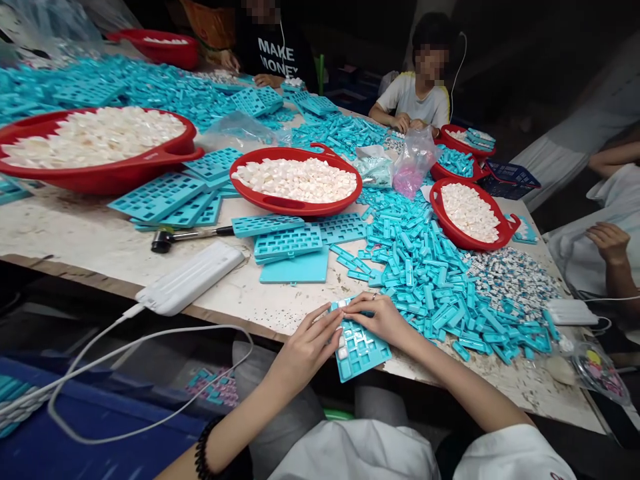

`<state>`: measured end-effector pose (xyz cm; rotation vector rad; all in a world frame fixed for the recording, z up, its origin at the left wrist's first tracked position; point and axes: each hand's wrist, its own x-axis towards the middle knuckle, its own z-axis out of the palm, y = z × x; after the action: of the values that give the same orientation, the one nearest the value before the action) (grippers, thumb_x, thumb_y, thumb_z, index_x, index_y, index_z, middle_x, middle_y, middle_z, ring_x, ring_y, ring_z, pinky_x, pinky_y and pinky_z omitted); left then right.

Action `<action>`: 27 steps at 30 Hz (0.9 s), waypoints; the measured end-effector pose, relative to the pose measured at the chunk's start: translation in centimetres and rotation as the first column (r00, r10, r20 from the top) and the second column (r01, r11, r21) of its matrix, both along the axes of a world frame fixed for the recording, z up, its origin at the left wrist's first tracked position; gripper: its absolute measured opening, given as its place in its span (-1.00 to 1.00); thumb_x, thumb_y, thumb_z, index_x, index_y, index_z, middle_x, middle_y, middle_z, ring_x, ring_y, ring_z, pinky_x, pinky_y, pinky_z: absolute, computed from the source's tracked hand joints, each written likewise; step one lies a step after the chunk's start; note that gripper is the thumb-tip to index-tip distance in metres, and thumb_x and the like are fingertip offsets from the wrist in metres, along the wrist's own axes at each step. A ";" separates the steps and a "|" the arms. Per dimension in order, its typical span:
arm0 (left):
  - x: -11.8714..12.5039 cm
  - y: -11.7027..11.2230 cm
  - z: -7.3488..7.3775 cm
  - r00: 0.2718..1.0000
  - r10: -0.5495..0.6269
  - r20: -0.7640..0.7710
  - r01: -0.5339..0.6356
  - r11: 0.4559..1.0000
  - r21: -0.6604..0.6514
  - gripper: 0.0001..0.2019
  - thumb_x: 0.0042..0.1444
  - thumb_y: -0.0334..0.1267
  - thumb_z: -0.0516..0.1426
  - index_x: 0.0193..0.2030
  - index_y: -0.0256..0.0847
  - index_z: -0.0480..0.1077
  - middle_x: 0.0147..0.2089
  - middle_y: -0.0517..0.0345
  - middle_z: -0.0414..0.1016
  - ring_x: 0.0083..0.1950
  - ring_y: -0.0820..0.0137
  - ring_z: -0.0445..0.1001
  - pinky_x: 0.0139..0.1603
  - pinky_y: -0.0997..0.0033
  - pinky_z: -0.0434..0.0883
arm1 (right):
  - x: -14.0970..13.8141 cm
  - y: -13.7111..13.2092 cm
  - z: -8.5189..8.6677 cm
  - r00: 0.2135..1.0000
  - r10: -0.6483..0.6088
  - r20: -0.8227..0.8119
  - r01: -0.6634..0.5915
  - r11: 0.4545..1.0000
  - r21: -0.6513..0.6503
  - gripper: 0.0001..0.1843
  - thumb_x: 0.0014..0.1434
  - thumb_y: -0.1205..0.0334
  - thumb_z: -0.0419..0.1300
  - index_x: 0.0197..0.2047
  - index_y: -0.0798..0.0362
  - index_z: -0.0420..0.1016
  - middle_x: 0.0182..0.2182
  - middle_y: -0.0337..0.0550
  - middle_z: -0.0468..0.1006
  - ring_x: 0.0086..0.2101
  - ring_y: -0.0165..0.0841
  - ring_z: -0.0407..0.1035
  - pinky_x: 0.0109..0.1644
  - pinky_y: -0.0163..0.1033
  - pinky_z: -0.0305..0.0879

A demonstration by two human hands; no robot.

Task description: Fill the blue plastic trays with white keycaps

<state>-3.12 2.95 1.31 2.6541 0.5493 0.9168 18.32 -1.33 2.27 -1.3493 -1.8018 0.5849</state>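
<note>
At the table's near edge lies a turquoise grid tray (367, 350), tilted, with rows of square pockets. A few white square caps (343, 352) sit in pockets along its left side and top. My left hand (311, 343) is closed at the tray's left edge, fingers reaching over its upper part. My right hand (380, 319), with a ring on one finger, comes from the right and pinches at the tray's upper left. Both sets of fingertips nearly meet there. Whatever small piece is between them is hidden by the fingers.
Loose turquoise strips (425, 280) heap up right of my hands, beside small white-and-blue parts (515, 283). Red baskets (295, 205) of white caps stand behind. Stacked trays (290, 243), a hammer (193, 235) and a white power bank (190, 279) lie left. Two people sit across; another is at right.
</note>
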 end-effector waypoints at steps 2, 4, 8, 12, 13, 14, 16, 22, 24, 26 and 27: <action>0.0 0.0 -0.1 1.000 -0.007 0.001 0.007 1.000 -0.004 -0.66 0.39 -0.32 0.04 0.26 -0.15 0.37 0.17 0.02 0.54 0.29 0.10 0.40 0.15 0.04 0.55 | 0.1 0.1 0.3 0.998 0.015 0.059 -0.014 1.000 -0.014 -0.82 0.26 0.33 0.31 -0.08 -0.04 0.68 -0.19 -0.12 0.66 -0.20 -0.32 0.57 -0.06 -0.27 0.47; 0.0 0.0 -0.2 1.000 -0.009 0.001 0.009 1.000 -0.001 -0.67 0.39 -0.32 0.04 0.25 -0.13 0.38 0.16 0.02 0.55 0.29 0.10 0.40 0.15 0.03 0.55 | 0.0 0.3 0.8 0.991 0.041 0.126 -0.037 0.999 -0.031 -0.81 0.25 0.36 0.31 -0.09 -0.03 0.68 -0.18 -0.11 0.65 -0.19 -0.31 0.57 -0.05 -0.27 0.46; 0.0 0.0 0.0 1.000 0.002 0.002 -0.002 1.000 0.019 -0.66 0.38 -0.33 0.07 0.25 -0.16 0.38 0.14 0.00 0.56 0.27 0.11 0.42 0.15 0.07 0.56 | -0.3 0.4 1.7 0.962 0.078 0.262 -0.064 0.996 -0.062 -0.79 0.26 0.39 0.30 -0.09 -0.04 0.67 -0.18 -0.12 0.64 -0.20 -0.32 0.57 -0.07 -0.30 0.45; 0.0 0.1 0.1 0.999 -0.032 -0.013 0.032 0.998 0.046 -0.67 0.38 -0.36 0.05 0.24 -0.16 0.39 0.13 0.00 0.56 0.28 0.13 0.42 0.16 0.07 0.55 | -0.4 0.3 1.8 0.949 0.066 0.309 -0.049 0.997 -0.062 -0.80 0.26 0.40 0.29 -0.08 0.01 0.67 -0.18 -0.08 0.64 -0.21 -0.28 0.57 -0.07 -0.26 0.46; 0.0 0.1 0.1 0.999 -0.034 -0.017 0.035 0.998 0.056 -0.67 0.38 -0.37 0.05 0.24 -0.17 0.39 0.12 -0.01 0.57 0.28 0.12 0.42 0.16 0.06 0.55 | -0.4 0.3 1.6 0.955 0.062 0.290 -0.048 0.997 -0.054 -0.80 0.26 0.39 0.29 -0.08 0.02 0.67 -0.18 -0.08 0.64 -0.21 -0.28 0.57 -0.06 -0.25 0.46; 0.0 0.1 0.1 0.999 -0.031 -0.019 0.032 0.998 0.059 -0.67 0.38 -0.37 0.05 0.23 -0.20 0.39 0.11 -0.02 0.57 0.28 0.12 0.42 0.16 0.06 0.55 | -0.3 0.3 1.5 0.963 0.060 0.261 -0.050 0.998 -0.045 -0.81 0.26 0.39 0.29 -0.08 0.01 0.67 -0.18 -0.08 0.64 -0.21 -0.28 0.57 -0.06 -0.24 0.46; 0.0 0.1 0.2 1.000 -0.016 -0.019 0.017 0.999 0.051 -0.68 0.37 -0.37 0.07 0.23 -0.24 0.39 0.10 -0.04 0.58 0.28 0.11 0.41 0.15 0.07 0.56 | 0.0 0.2 1.0 0.978 0.063 0.198 -0.061 0.998 -0.014 -0.81 0.27 0.37 0.28 -0.08 -0.01 0.67 -0.18 -0.10 0.65 -0.20 -0.28 0.57 -0.06 -0.24 0.47; 0.0 0.0 0.4 1.000 -0.003 -0.026 0.003 1.000 -0.004 -0.71 0.38 -0.34 0.07 0.18 -0.20 0.43 0.10 -0.02 0.57 0.28 0.12 0.41 0.16 0.07 0.55 | 0.1 0.3 1.2 0.984 0.073 0.160 -0.073 0.997 -0.006 -0.81 0.27 0.36 0.28 -0.08 -0.01 0.67 -0.18 -0.08 0.64 -0.21 -0.27 0.57 -0.07 -0.24 0.46; -0.1 -0.2 0.5 1.000 0.012 -0.028 -0.013 0.999 -0.041 -0.69 0.39 -0.33 0.05 0.22 -0.19 0.39 0.13 -0.04 0.54 0.29 0.13 0.41 0.19 0.06 0.53 | -0.1 0.6 1.9 0.971 0.094 0.219 -0.085 0.995 -0.049 -0.81 0.26 0.39 0.29 -0.10 -0.01 0.67 -0.20 -0.08 0.64 -0.22 -0.27 0.57 -0.09 -0.24 0.44; -0.1 -0.4 0.7 0.999 0.020 -0.027 -0.022 0.998 -0.062 -0.67 0.40 -0.31 0.04 0.25 -0.18 0.37 0.16 -0.07 0.52 0.30 0.13 0.40 0.22 0.04 0.51 | -0.3 0.9 2.5 0.952 0.115 0.282 -0.093 0.992 -0.090 -0.81 0.23 0.41 0.31 -0.12 0.00 0.68 -0.23 -0.09 0.65 -0.24 -0.26 0.57 -0.12 -0.25 0.43; -0.1 -0.4 0.8 0.999 0.022 -0.027 -0.024 0.997 -0.071 -0.67 0.40 -0.30 0.04 0.25 -0.18 0.36 0.17 -0.07 0.51 0.30 0.13 0.40 0.23 0.04 0.50 | -0.3 1.0 2.8 0.945 0.120 0.303 -0.094 0.991 -0.098 -0.81 0.22 0.42 0.32 -0.12 0.01 0.68 -0.24 -0.09 0.65 -0.25 -0.26 0.57 -0.13 -0.26 0.42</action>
<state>-3.23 2.52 2.08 2.6050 0.6088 0.8536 18.00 -0.31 5.08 -1.4697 -2.1344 0.5321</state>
